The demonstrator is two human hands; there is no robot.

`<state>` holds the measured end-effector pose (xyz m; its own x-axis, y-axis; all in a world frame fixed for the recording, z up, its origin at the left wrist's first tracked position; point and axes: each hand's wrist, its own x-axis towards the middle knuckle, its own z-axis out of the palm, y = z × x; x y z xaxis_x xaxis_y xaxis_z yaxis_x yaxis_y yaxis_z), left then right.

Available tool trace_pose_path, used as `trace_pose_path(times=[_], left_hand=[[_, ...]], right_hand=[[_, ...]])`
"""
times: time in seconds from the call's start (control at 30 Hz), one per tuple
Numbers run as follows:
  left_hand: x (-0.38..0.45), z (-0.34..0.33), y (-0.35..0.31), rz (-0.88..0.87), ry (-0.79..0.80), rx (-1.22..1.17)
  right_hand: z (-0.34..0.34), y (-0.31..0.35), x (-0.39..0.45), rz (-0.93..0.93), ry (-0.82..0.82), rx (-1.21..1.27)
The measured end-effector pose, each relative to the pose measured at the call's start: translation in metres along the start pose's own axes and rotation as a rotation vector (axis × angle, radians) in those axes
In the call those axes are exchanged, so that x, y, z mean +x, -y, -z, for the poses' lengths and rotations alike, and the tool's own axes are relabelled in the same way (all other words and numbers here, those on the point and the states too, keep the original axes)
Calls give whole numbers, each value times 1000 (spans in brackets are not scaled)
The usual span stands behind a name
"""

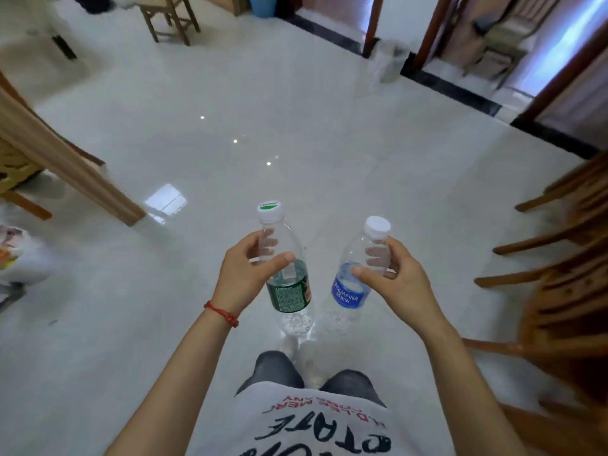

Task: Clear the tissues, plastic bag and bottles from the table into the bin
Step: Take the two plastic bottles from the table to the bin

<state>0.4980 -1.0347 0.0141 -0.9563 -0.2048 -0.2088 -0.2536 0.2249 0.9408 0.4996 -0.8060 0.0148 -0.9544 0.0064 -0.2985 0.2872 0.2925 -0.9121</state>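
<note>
- Your left hand (245, 274) has its fingers clamped round the clear shoulder of the green-labelled clear plastic bottle with a white and green cap (285, 268), thumb across the front, just above the label.
- Your right hand (396, 279) has its fingers wrapped round the upper part of the blue-labelled clear plastic bottle with a white cap (353, 281), thumb tip at the label's top edge.
- Both bottles hang upright over the pale glossy tiled floor (230, 126), near each other but not touching, in front of your legs.
- A pale translucent waste bin (393, 60) stands well ahead beside a dark wooden door post (375, 24); it is likely the target, though blurred.
- Risk: both grips sit high on thin, springy plastic, so a loosened squeeze could let a bottle slide out and roll across the floor.
- Risk: wooden chair legs (539, 235) jut in on your right; a swinging arm could clip them.
- Risk: a toss from far off could miss the narrow bin mouth, so walk close first.
</note>
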Motion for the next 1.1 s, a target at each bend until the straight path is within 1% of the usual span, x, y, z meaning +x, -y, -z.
trace_pose_path(times=[0.17, 0.23, 0.37, 0.5, 0.67, 0.8, 0.93, 1.1], left_hand=[[48, -23, -18, -65, 234, 64], [61, -30, -22, -90, 283, 79], [88, -48, -28, -123, 428, 104], [109, -69, -33, -144, 511, 117], [138, -102, -42, -146, 588, 138], [172, -140, -55, -144, 615, 136], [212, -188, -76, -155, 615, 127], [264, -254, -117, -152, 599, 104]], right_hand=[[12, -4, 2, -85, -213, 73], [13, -5, 1, -100, -254, 81], [18, -6, 2, -137, -394, 123], [25, -8, 8, -160, -482, 156], [44, -12, 30, -188, -537, 156], [73, -12, 67, -195, -559, 129], [117, -10, 116, -167, -573, 95], [186, 4, 182, -149, -537, 51]])
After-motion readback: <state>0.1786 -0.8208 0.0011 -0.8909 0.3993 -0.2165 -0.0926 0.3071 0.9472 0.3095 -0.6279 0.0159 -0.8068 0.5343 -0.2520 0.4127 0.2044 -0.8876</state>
